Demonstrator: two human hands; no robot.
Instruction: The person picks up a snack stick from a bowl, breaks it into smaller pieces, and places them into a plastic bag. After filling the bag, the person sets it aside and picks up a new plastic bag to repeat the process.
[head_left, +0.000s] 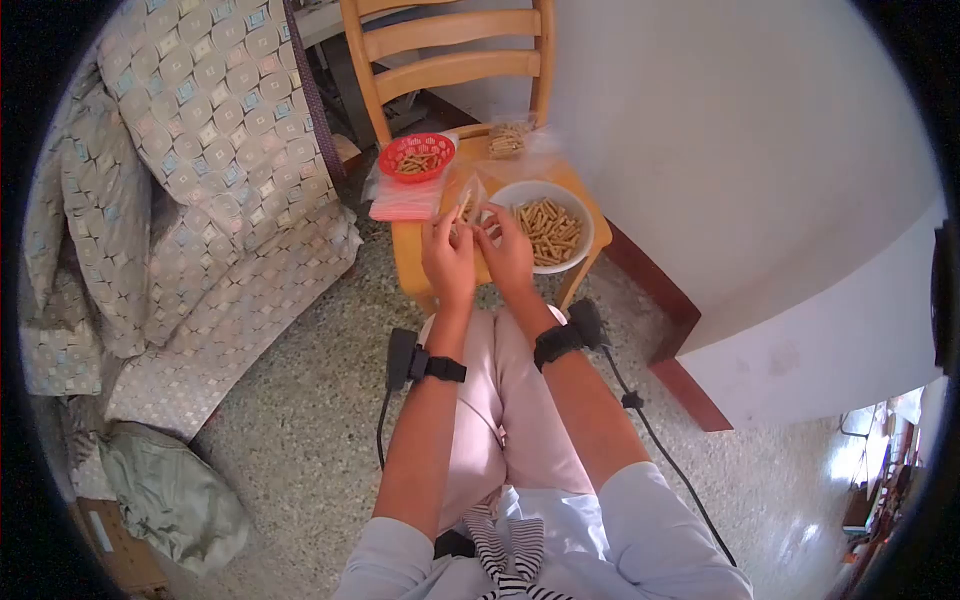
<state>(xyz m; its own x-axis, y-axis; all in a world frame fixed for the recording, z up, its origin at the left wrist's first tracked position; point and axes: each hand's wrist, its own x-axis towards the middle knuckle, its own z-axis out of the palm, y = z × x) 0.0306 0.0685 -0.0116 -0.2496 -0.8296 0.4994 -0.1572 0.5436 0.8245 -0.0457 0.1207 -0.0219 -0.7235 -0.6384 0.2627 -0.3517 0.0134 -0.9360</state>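
Observation:
Over the front of the wooden chair seat, my left hand (448, 258) and my right hand (508, 252) hold a small clear plastic bag (475, 188) between them, fingers closed on its edges. A few tan sticks, like wooden dowel pins, show inside it. Close by my right hand is a white bowl (589, 222) full of short wooden dowel pins (548, 232). Beyond my left hand, a red basket (384, 160) with some dowel pins in it stands on a stack of flat plastic bags (405, 205) with a red band. My fingers partly hide the bag.
A filled clear bag of dowel pins (508, 140) lies at the back of the chair (455, 70). Patterned fabric (215, 120) hangs at the left, and a white wall (720, 150) stands at the right. Cables run from both wrist bands.

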